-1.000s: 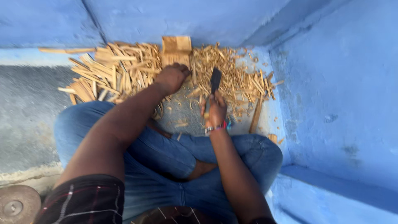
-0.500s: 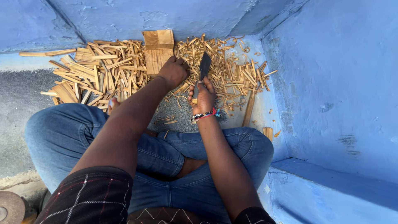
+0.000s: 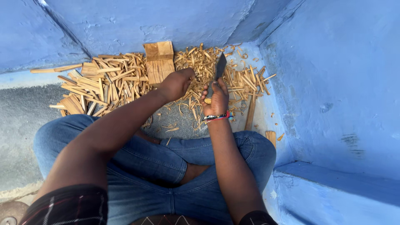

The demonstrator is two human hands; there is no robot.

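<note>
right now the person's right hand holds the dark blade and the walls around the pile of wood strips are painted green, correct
Not quite: the walls are painted blue, not green, as the head view shows. The rest stands: the right hand holds the dark blade, with the pile of wood strips on the floor in front.

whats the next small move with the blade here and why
Probably bring the dark flat metal blade in the right hand down toward whatever the left hand steadies beside the pale wooden block. The blade is raised, point up, and the left hand reaches into the split wood sticks; what it grips is hidden.
</note>
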